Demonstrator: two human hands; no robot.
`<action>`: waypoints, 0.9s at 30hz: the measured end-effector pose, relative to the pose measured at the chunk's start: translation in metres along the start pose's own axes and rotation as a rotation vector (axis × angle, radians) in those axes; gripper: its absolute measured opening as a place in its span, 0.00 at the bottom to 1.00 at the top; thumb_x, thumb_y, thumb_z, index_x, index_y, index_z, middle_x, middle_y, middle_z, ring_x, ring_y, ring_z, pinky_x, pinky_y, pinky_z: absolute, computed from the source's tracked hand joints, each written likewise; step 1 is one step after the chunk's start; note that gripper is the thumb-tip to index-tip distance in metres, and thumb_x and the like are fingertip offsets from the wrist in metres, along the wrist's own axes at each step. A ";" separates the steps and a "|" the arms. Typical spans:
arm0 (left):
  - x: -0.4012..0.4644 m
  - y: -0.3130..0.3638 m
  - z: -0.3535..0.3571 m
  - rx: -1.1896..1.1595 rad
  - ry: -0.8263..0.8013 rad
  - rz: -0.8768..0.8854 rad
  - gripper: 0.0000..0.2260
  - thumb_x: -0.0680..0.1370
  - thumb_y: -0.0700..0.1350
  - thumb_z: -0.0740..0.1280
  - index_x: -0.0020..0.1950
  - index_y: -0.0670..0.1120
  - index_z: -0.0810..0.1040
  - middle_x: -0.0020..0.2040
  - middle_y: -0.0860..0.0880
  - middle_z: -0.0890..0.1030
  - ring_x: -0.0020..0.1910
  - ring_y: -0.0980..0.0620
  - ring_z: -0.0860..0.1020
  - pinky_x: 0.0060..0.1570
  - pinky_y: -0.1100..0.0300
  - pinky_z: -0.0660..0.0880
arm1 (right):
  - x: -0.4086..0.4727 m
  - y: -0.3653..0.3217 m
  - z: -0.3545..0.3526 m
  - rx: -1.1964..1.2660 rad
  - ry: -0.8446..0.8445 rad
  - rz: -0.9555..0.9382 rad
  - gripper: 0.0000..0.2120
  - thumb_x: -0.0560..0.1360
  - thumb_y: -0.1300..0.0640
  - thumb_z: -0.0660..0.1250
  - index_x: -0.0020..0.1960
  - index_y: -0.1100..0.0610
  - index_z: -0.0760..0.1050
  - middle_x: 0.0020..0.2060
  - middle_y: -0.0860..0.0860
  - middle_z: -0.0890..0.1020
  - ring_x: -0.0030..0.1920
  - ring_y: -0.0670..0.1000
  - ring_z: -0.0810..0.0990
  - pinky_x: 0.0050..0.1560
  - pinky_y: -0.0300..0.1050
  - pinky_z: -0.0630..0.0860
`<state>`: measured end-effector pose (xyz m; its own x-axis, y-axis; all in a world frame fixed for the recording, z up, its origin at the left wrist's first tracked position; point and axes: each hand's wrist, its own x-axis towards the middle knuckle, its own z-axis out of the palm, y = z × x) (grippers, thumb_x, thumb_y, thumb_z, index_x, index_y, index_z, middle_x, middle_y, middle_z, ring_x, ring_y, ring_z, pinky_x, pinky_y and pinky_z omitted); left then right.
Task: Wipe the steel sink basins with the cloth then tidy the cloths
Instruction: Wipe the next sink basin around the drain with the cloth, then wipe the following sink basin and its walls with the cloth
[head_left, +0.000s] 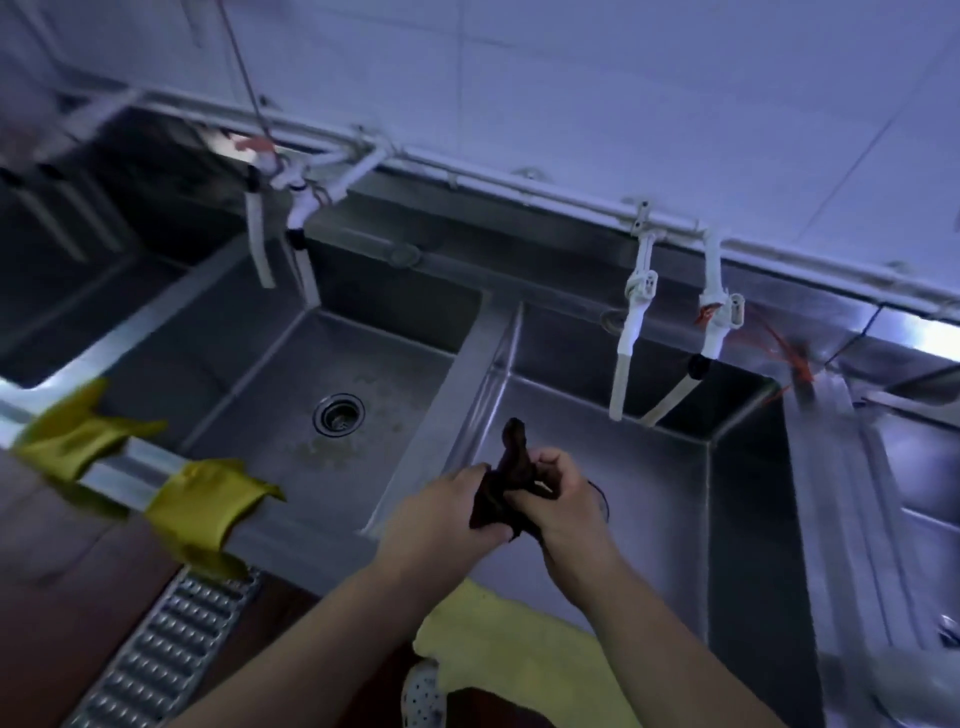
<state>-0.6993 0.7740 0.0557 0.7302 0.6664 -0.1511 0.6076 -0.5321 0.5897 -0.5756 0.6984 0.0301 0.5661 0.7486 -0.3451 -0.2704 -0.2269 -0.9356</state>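
Observation:
A dark brown cloth (511, 470) is bunched between both hands above the front of the right steel basin (649, 467). My left hand (441, 512) grips its lower part, and my right hand (563, 499) grips it from the right, with one end sticking up. The middle basin (291, 384) with its round drain (338, 413) lies to the left. Two yellow cloths hang over the sink's front rim, one (72, 434) at far left and another (210, 501) nearer. A third yellow cloth (519, 644) drapes over the rim below my forearms.
White plastic taps (636, 322) hang over the right basin and another set (291, 208) over the middle one. A further basin (62, 291) sits far left. A metal floor grate (166, 654) runs below the sink. A white shoe (423, 696) shows at the bottom.

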 end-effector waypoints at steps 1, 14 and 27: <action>-0.009 -0.001 -0.008 -0.039 0.058 -0.028 0.13 0.73 0.54 0.67 0.56 0.54 0.73 0.44 0.56 0.75 0.41 0.55 0.74 0.35 0.62 0.69 | -0.006 -0.005 0.009 0.015 -0.027 -0.015 0.14 0.69 0.72 0.70 0.49 0.57 0.74 0.46 0.55 0.81 0.47 0.56 0.82 0.46 0.52 0.80; -0.079 -0.053 -0.124 -0.290 0.439 -0.220 0.04 0.71 0.40 0.67 0.39 0.48 0.75 0.35 0.50 0.78 0.37 0.51 0.76 0.39 0.53 0.73 | -0.052 -0.053 0.136 -0.036 -0.273 -0.124 0.20 0.71 0.71 0.68 0.57 0.54 0.69 0.54 0.54 0.79 0.51 0.51 0.81 0.46 0.43 0.79; -0.070 -0.216 -0.273 -0.480 0.379 -0.047 0.13 0.71 0.32 0.63 0.39 0.51 0.78 0.37 0.54 0.80 0.40 0.57 0.77 0.42 0.58 0.73 | 0.008 -0.068 0.327 -0.208 -0.488 -0.038 0.26 0.62 0.58 0.73 0.59 0.57 0.73 0.56 0.57 0.79 0.57 0.55 0.79 0.54 0.46 0.76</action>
<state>-0.9668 0.9852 0.1551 0.4904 0.8698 0.0546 0.3638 -0.2612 0.8941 -0.8075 0.9240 0.1150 0.1309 0.9504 -0.2822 -0.0683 -0.2754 -0.9589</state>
